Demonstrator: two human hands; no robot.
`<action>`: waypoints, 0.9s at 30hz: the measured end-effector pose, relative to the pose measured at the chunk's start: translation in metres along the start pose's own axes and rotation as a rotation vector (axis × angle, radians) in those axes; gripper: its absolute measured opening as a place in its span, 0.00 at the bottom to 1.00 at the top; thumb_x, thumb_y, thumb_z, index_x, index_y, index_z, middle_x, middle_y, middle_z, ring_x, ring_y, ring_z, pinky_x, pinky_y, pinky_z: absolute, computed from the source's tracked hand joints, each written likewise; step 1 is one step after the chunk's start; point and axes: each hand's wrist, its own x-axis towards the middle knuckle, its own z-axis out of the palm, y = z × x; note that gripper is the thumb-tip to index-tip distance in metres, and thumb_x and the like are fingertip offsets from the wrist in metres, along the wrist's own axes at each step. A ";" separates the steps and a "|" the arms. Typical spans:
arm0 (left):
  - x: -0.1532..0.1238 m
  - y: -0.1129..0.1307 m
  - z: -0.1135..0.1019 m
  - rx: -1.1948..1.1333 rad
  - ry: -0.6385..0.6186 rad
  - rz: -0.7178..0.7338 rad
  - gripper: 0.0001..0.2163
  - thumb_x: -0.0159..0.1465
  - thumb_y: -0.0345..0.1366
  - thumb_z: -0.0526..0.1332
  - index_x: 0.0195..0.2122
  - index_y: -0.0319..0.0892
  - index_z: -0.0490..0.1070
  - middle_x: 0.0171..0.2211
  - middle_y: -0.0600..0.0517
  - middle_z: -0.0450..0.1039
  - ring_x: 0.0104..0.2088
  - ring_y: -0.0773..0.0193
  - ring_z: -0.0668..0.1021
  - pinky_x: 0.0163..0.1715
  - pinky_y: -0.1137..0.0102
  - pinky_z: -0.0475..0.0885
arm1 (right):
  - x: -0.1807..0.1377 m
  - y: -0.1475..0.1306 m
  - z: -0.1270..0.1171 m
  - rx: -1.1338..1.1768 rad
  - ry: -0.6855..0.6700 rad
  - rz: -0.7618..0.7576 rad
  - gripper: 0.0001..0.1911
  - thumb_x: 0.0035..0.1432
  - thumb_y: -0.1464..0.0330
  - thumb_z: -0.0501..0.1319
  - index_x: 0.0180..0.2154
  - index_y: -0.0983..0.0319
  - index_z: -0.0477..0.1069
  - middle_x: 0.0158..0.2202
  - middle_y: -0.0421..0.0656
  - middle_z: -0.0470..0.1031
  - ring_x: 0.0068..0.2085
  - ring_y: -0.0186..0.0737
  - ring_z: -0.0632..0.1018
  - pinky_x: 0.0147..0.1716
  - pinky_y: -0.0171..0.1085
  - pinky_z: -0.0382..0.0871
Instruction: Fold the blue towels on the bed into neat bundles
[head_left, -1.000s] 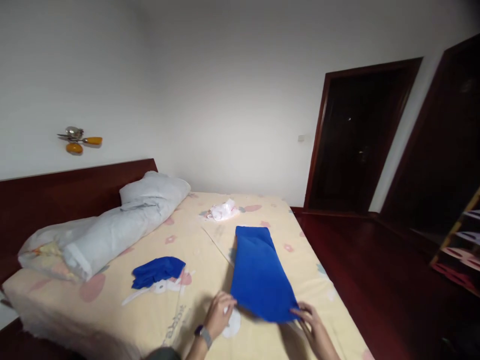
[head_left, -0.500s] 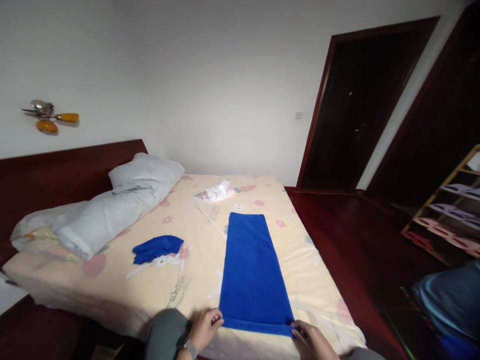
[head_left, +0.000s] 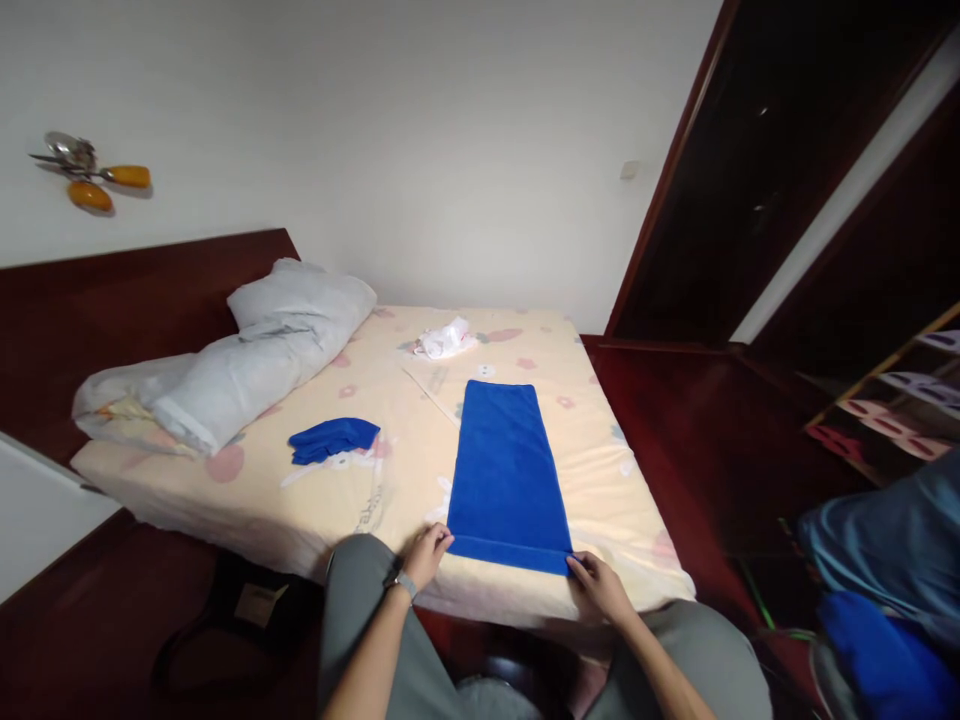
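The bed [head_left: 600,480] fills most of the room from where I stand, its pale yellow sheet printed with pink flowers, and the dark wooden headboard [head_left: 112,300] runs along its left side. A long roll of grey bedding [head_left: 247,365] lies against that headboard edge.

The blue towel [head_left: 506,470] is spread flat as a long narrow strip. It runs from the middle of the bed straight to the near edge, where its short end lies just inside the edge of the mattress. A smaller folded blue cloth [head_left: 334,438] sits to the left of it, well apart and nearer the bedding roll. A crumpled white cloth [head_left: 444,340] lies by the far edge.

The person kneels at the near edge. The left hand [head_left: 427,552] has its fingers curled in, pinching the towel's near left corner. The right hand [head_left: 596,585] is closed the same way on the near right corner. A watch [head_left: 406,583] sits on the left wrist.
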 end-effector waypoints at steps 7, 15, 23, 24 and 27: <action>0.004 -0.007 0.010 -0.019 0.007 -0.021 0.11 0.65 0.44 0.62 0.42 0.45 0.79 0.38 0.50 0.81 0.40 0.60 0.80 0.42 0.70 0.71 | 0.006 0.003 0.003 0.003 0.039 0.045 0.30 0.51 0.42 0.57 0.36 0.59 0.79 0.35 0.49 0.86 0.37 0.54 0.85 0.38 0.44 0.77; 0.004 -0.004 0.003 -0.037 -0.020 -0.057 0.15 0.69 0.46 0.55 0.35 0.44 0.77 0.32 0.52 0.79 0.34 0.62 0.78 0.35 0.72 0.69 | 0.010 0.002 0.001 -0.030 0.036 0.069 0.29 0.49 0.41 0.58 0.31 0.60 0.80 0.31 0.48 0.85 0.36 0.54 0.84 0.39 0.43 0.75; 0.010 -0.003 0.018 0.048 0.112 -0.075 0.09 0.68 0.43 0.61 0.42 0.46 0.78 0.42 0.49 0.82 0.43 0.58 0.81 0.46 0.68 0.70 | 0.012 0.005 0.004 0.142 -0.020 0.126 0.31 0.45 0.39 0.60 0.30 0.61 0.79 0.23 0.44 0.80 0.28 0.50 0.81 0.31 0.43 0.76; 0.009 -0.006 0.019 0.054 0.109 -0.071 0.09 0.66 0.42 0.63 0.42 0.46 0.78 0.43 0.49 0.82 0.45 0.57 0.80 0.48 0.68 0.70 | 0.012 0.004 0.004 0.141 -0.014 0.122 0.31 0.45 0.39 0.60 0.29 0.61 0.79 0.23 0.44 0.80 0.28 0.51 0.82 0.32 0.43 0.76; 0.007 -0.011 0.018 0.042 0.084 -0.101 0.07 0.65 0.39 0.64 0.41 0.46 0.79 0.43 0.50 0.83 0.47 0.58 0.81 0.49 0.69 0.70 | 0.011 -0.001 0.003 0.102 0.037 0.066 0.30 0.48 0.40 0.60 0.32 0.60 0.79 0.27 0.46 0.83 0.34 0.54 0.83 0.37 0.44 0.78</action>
